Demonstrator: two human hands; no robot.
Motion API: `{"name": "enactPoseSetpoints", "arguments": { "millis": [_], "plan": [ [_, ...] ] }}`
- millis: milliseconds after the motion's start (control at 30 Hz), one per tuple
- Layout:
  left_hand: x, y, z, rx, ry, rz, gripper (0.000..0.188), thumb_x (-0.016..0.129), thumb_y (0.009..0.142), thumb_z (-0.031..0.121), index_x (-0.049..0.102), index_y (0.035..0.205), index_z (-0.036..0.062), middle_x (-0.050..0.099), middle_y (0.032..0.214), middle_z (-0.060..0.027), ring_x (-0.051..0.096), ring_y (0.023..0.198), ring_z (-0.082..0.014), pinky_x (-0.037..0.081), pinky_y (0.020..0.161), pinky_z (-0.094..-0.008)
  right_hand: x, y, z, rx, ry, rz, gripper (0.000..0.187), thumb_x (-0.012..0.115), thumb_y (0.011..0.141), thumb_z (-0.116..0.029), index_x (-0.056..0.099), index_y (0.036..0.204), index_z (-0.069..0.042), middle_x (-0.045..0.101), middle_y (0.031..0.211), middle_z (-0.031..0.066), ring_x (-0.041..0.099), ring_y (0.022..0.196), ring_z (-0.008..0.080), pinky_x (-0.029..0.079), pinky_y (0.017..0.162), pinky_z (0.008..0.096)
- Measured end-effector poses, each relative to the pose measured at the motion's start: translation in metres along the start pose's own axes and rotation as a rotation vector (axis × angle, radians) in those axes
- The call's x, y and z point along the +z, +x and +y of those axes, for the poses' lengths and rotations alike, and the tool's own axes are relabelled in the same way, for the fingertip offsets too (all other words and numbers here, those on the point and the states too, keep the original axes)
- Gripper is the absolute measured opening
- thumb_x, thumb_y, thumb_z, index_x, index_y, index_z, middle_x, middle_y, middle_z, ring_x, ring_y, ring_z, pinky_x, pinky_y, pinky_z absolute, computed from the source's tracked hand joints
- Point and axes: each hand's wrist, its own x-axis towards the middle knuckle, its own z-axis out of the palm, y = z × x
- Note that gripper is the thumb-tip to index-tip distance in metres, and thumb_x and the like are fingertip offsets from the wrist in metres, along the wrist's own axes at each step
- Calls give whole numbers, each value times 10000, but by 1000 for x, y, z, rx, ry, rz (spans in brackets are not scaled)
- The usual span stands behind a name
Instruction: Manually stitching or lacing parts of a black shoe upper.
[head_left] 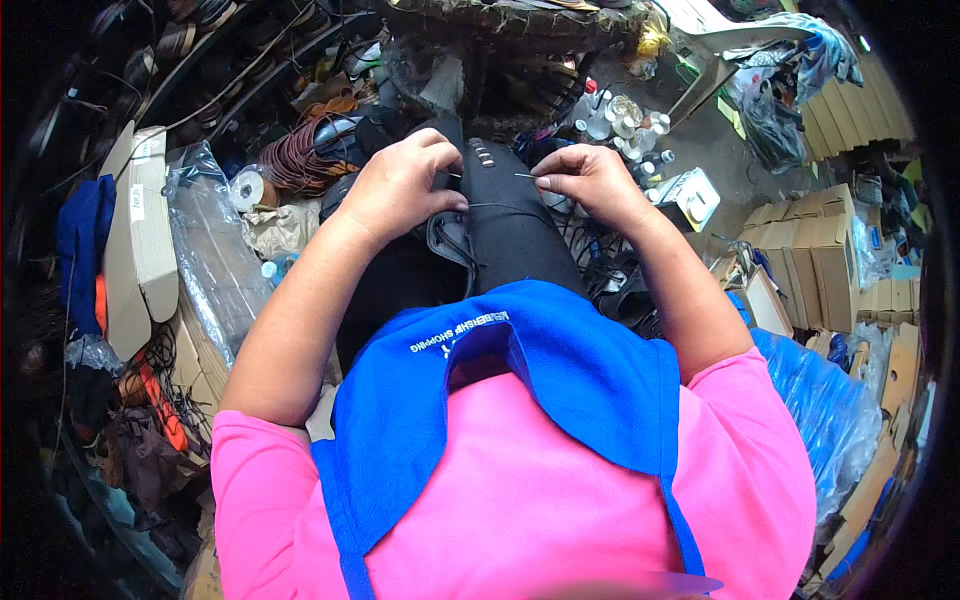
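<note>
Over my lap, my right hand [598,186] pinches a thin needle [525,176] between thumb and fingertips, its end pointing left. Opposite it, my left hand [408,186] is closed in a pinch, with a dark thread [505,207] running from its thumb across my black-clad right thigh [515,245]. A small thin glint also shows at its fingertips, too small to name. Below that hand, a black piece with a stitched-looking edge [450,240] lies between my legs, partly covered by the hand and clothing.
Bottles and jars [625,125] stand ahead right, near a white container [692,198]. Folded cardboard [800,250] is stacked at right, above blue plastic wrap [820,380]. Coiled brown cord [300,155] and a white spool [246,188] lie left. A cluttered bench [520,30] stands ahead.
</note>
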Motion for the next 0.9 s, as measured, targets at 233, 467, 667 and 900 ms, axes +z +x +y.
{"name": "enactPoseSetpoints", "arguments": {
  "millis": [233, 467, 667, 900],
  "plan": [
    [15, 11, -36, 183, -191, 58, 520, 806, 620, 179, 576, 1066, 43, 589, 1084, -139, 579, 1012, -297, 466, 865, -361, 9, 6, 10, -87, 48, 60, 150, 685, 808, -99, 682, 937, -23, 616, 885, 29, 582, 846, 108, 464, 772, 253],
    [-2, 22, -30, 264, 35, -121, 430, 791, 637, 200, 605, 975, 12, 580, 1049, -126, 573, 976, -304, 463, 829, -365, 8, 6, 9, -87, 22, 37, 180, 697, 791, -135, 680, 939, -34, 595, 894, 35, 546, 863, 117, 433, 762, 255],
    [0, 22, -36, 122, -51, -314, 301, 757, 699, 180, 600, 877, -6, 577, 921, -111, 580, 894, -283, 450, 756, -365, 24, 12, -6, -197, -30, -2, 154, 698, 783, -118, 686, 922, -54, 561, 843, 12, 504, 789, 93, 417, 714, 236],
    [16, 19, -55, 88, -332, -280, 208, 714, 757, 144, 572, 774, -7, 512, 812, -75, 531, 797, -196, 422, 728, -326, 45, 28, -12, -276, -135, -50, 116, 712, 758, -89, 688, 870, -71, 557, 805, 24, 581, 795, 130, 465, 711, 271]
  ]
}}
